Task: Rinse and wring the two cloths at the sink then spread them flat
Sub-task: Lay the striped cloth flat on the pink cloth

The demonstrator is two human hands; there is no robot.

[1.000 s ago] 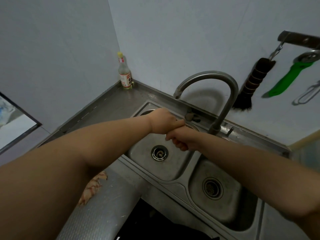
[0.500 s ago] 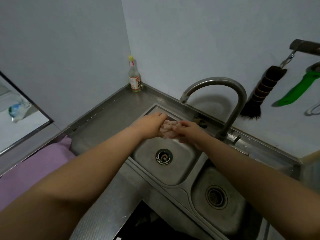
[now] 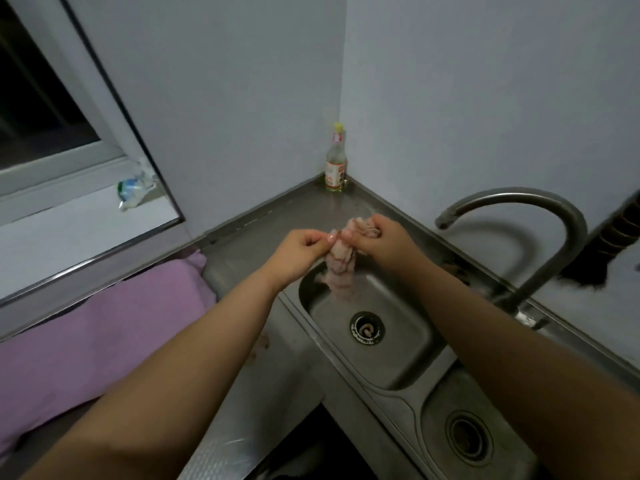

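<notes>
A small pale pink cloth (image 3: 341, 268) hangs bunched over the left basin of the steel sink (image 3: 408, 358). My right hand (image 3: 384, 239) grips its top, fingers curled round the wad. My left hand (image 3: 304, 249) pinches an edge of the same cloth at its upper left. A larger purple cloth (image 3: 104, 327) lies spread on the counter to the left, partly under my left forearm. The curved tap (image 3: 519, 216) stands to the right of my hands; no water runs from it.
A glass bottle with a yellow cap (image 3: 336, 164) stands in the counter's back corner. A second basin with a drain (image 3: 467, 438) lies at the lower right. A dark brush (image 3: 613, 244) hangs on the right wall. A window sill (image 3: 86, 216) with a crumpled plastic bottle is at the left.
My hands have lifted the pink cloth and shifted it left, away from under the tap, and it now dangles unbunched. The view has turned left, showing more purple cloth and the window.
</notes>
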